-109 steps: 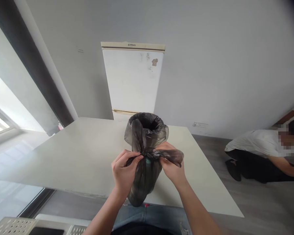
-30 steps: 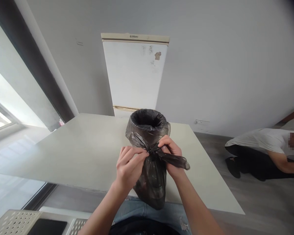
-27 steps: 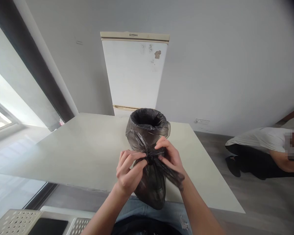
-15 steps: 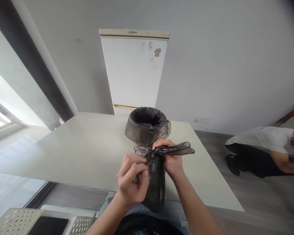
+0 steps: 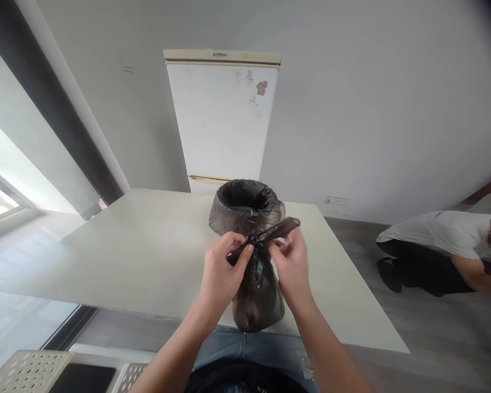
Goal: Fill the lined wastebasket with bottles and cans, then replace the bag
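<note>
A dark translucent plastic bag [image 5: 258, 300] hangs at the table's near edge, its body bulging below a twisted, knotted neck. My left hand [image 5: 226, 262] pinches the neck from the left between thumb and fingers. On the other side my right hand [image 5: 290, 259] grips the gathered plastic, and a loose end of the bag sticks out up and to the right above its fingers. Just behind stands a bin [image 5: 247, 204] lined with a similar black bag, whose edge is folded over the rim. What lies inside the held bag cannot be made out.
The pale table [image 5: 147, 251] stretches to both sides. A white fridge [image 5: 225, 120] stands behind it against the grey wall. At lower left is a perforated beige chair or stool [image 5: 36, 365] with a black flat object [image 5: 84, 377]. A person [image 5: 433, 245] crouches at the right.
My left hand has gone from loosely curled beside the bag to pinching its neck. My right hand has shifted, and the bag's loose end now points more upward. The bag's lower part has risen slightly.
</note>
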### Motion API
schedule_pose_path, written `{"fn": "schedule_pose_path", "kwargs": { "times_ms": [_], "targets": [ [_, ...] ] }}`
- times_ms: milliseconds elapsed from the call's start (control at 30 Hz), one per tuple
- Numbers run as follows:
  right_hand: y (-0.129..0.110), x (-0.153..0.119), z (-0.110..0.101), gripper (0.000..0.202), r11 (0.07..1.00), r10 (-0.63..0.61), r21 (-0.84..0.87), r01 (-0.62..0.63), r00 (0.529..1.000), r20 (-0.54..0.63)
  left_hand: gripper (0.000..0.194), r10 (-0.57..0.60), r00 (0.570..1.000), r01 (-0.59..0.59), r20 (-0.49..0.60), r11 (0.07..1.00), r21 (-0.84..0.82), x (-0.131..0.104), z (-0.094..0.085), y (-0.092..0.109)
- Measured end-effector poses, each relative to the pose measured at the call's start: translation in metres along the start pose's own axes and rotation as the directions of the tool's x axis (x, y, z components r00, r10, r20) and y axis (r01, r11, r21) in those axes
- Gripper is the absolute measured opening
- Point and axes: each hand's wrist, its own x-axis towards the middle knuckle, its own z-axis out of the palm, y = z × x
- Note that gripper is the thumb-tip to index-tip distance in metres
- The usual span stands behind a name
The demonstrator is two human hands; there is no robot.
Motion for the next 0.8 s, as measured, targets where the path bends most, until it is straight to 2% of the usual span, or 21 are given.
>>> {"fn": "schedule_pose_path", "kwargs": {
  "times_ms": [33,67,133,200,267,367,500,567,667,800],
  "targets": [
    [-0.005,-0.007,-0.005,0.019,0.998,-0.052,-0.038,0.049,0.995,-0.09,0.017,-0.037,0.999,0.036,-0.026,0.999,-0.016,-0.001,0.0,0.002],
    [-0.01,-0.013,-0.009,0.014,0.993,-0.107,-0.072,0.099,0.986,-0.124,0.021,-0.07,0.997,0.068,-0.038,0.997,-0.039,-0.002,0.0,0.004],
    [-0.017,-0.021,-0.016,0.008,0.982,-0.134,-0.128,0.137,0.99,0.036,0.025,-0.113,0.993,0.11,-0.023,0.988,-0.106,-0.003,0.0,0.006],
    [-0.019,-0.021,-0.018,0.014,0.979,-0.042,-0.184,0.091,0.966,0.257,0.026,-0.12,0.992,0.123,0.028,0.978,-0.17,-0.004,-0.002,0.007],
    [-0.015,-0.016,-0.017,0.022,0.976,0.049,-0.216,0.022,0.947,0.317,0.027,-0.099,0.992,0.114,0.083,0.973,-0.201,-0.004,-0.004,0.005],
    [-0.004,-0.008,-0.013,0.011,0.989,0.061,-0.148,-0.015,0.949,0.308,0.029,-0.083,0.993,0.096,0.085,0.981,-0.169,-0.004,-0.009,-0.001],
    [0.004,-0.01,-0.012,0.017,0.997,0.062,-0.058,-0.048,0.966,0.253,0.015,-0.06,0.998,0.059,-0.013,0.994,-0.087,-0.002,-0.017,-0.007],
    [0.005,-0.012,-0.012,0.015,0.995,0.093,-0.042,-0.086,0.97,0.225,0.023,-0.014,1.0,0.014,0.007,0.999,-0.033,0.0,-0.019,-0.009],
    [0.003,-0.014,-0.013,0.008,0.996,0.089,0.0,-0.091,0.972,0.217,0.014,0.078,0.996,-0.078,0.048,0.997,-0.013,0.003,-0.02,-0.011],
    [0.002,-0.01,-0.017,0.005,0.997,0.05,0.053,-0.063,0.977,0.209,0.011,0.166,0.986,-0.166,-0.018,0.986,0.0,0.002,-0.021,-0.013]
  ]
}}
